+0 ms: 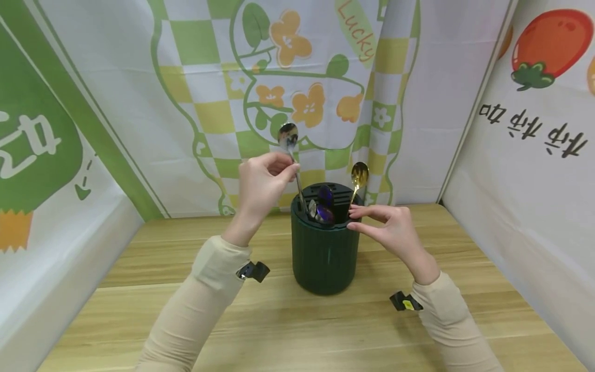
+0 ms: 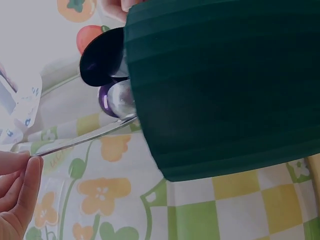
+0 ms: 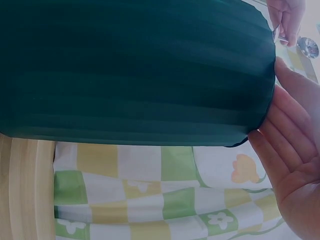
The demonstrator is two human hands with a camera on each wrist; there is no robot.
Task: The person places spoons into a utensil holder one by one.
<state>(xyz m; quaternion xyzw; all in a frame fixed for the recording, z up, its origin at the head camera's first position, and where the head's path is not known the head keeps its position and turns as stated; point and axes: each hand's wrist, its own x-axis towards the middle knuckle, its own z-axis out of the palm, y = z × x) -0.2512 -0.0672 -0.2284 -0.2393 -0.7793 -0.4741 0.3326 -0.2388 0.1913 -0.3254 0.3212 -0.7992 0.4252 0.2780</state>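
Observation:
A dark green ribbed utensil holder (image 1: pixel 324 258) with a slotted black top stands on the table. My left hand (image 1: pixel 265 181) pinches a silver spoon (image 1: pixel 288 135) between thumb and fingers, just below its bowl. That spoon is upright, slightly tilted, its lower end at the holder's top. My right hand (image 1: pixel 392 227) touches the holder's right rim with fairly straight fingers (image 3: pixel 280 150), close to a gold spoon (image 1: pixel 360 175) standing in the holder. Purple spoons (image 1: pixel 324 214) and a smaller silver spoon (image 1: pixel 312 208) also stick up there. Their handles are hidden inside.
The wood-grain table (image 1: pixel 279 330) extends around the holder. Behind it hangs a checked, flowered curtain (image 1: pixel 214 119). White printed panels (image 1: pixel 525 170) flank both sides. Black wrist cameras (image 1: pixel 253 270) are strapped to both sleeves.

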